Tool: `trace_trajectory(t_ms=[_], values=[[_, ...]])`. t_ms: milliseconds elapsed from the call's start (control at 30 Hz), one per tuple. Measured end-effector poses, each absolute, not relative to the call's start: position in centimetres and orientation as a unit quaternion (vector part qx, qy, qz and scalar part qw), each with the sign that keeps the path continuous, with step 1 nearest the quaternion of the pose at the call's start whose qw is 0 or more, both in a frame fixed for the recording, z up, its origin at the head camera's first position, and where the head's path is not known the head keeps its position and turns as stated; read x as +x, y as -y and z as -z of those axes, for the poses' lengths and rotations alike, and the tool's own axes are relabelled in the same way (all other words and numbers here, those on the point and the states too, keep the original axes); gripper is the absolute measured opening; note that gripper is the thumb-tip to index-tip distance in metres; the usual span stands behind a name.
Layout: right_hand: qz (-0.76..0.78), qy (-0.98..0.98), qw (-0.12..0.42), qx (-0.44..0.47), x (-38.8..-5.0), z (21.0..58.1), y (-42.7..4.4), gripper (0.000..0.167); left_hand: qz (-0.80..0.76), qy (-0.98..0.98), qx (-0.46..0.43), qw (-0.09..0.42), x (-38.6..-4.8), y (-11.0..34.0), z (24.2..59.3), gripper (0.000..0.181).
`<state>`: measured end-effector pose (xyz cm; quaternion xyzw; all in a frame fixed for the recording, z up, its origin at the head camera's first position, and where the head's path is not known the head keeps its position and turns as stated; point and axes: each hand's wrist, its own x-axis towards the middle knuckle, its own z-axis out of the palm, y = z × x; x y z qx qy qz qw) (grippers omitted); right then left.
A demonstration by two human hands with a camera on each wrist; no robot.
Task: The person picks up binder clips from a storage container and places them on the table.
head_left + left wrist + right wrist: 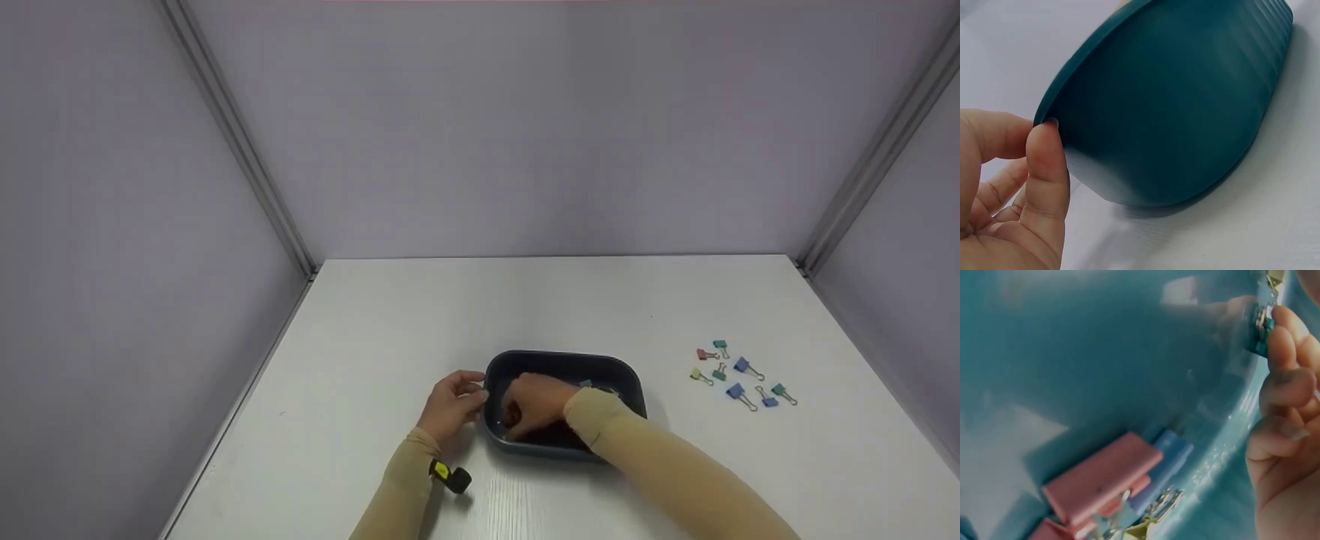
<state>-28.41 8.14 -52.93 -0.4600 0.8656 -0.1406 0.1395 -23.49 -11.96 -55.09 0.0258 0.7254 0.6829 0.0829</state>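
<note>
Bin (581, 364) | long axis roughly left-right | mouth up | left hand (448, 406) pinches it

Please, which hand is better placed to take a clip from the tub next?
Probably the right hand: it is inside the tub, close to a green clip. The left hand pinches the rim, so it seems better placed to steady the tub.

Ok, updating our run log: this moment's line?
left hand: pinches bin rim; right hand: inside bin; binder clips: in bin, on table
</note>
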Motion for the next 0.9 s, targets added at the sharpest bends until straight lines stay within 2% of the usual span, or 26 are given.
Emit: trace_trajectory(t_ms=[200,367,900], values=[[0.087,-0.862,0.110,-0.486,-28.0,52.6,-7.3,0.017,-0.688,-0.721,0.027,0.078,-23.5,11.9,55.3,0.036],[0.088,-0.861,0.110,-0.489,-27.9,52.6,-7.2,0.015,-0.698,-0.710,0.024,0.084,-23.4,11.9,55.2,0.036],[0.183,-0.866,0.157,-0.438,-29.1,50.2,-9.8,0.014,-0.689,-0.720,0.017,0.085,-23.3,11.9,54.7,0.037]])
